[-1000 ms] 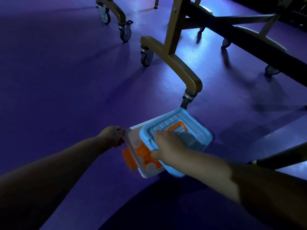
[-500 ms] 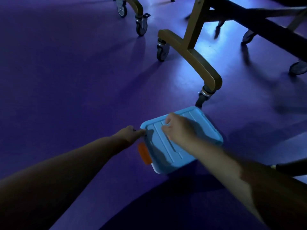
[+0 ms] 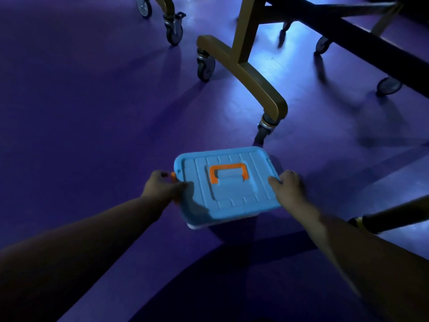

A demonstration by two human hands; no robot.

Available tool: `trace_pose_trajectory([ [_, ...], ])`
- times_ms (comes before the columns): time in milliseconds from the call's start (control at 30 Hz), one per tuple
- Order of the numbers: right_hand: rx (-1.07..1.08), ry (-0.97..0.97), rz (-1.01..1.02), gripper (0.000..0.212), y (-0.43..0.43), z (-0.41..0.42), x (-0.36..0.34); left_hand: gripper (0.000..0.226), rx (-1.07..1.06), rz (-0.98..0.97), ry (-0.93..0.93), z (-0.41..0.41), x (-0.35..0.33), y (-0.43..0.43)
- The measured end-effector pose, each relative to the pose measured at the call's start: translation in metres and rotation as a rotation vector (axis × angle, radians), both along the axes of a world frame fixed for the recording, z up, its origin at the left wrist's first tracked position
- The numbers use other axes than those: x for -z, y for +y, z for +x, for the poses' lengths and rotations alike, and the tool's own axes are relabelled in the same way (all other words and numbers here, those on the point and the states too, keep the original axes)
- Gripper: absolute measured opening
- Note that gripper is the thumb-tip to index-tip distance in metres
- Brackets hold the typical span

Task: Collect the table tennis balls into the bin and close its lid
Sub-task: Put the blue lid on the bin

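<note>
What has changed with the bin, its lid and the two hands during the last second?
The lid slid over the bin and now covers it fully, hiding the balls. The right hand left the lid's top and grips its right edge; the left hand grips the left edge by the orange latch. The bin stayed on the floor beside the table leg.

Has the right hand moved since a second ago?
Yes. The right hand went rightward, from left of the table caster to right of it, onto the right edge of the lid.
</note>
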State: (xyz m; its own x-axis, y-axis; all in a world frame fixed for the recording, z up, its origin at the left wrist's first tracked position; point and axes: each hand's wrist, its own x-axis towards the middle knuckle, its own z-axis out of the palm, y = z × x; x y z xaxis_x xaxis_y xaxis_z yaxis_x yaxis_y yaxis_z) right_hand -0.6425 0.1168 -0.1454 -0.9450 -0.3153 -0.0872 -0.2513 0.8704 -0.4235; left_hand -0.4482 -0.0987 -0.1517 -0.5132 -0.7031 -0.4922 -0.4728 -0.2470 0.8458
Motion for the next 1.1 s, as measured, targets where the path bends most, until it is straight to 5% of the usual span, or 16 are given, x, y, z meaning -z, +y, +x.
trace_pose_trajectory([
  [200, -0.090, -0.024, 0.029, 0.027, 0.002, 0.012, 0.003, 0.079, 0.032, -0.248, 0.016, -0.005, -0.004, -0.008],
  [400, 0.172, -0.257, -0.217, 0.062, -0.003, 0.011, 0.018, 0.043, 0.101, -0.318, -0.037, -0.007, 0.005, -0.007],
  [533, 0.168, -0.374, -0.333, 0.037, -0.002, 0.012, 0.022, 0.053, 0.078, -0.379, -0.033, -0.006, 0.008, 0.000],
  [800, 0.165, -0.171, -0.303, 0.025, -0.003, 0.012, 0.029, 0.036, 0.169, -0.686, -0.117, -0.013, 0.009, 0.005],
  [1100, -0.021, 0.103, -0.011, 0.024, -0.004, 0.009, 0.018, 0.048, 0.217, -0.693, -0.176, -0.012, 0.008, 0.004],
])
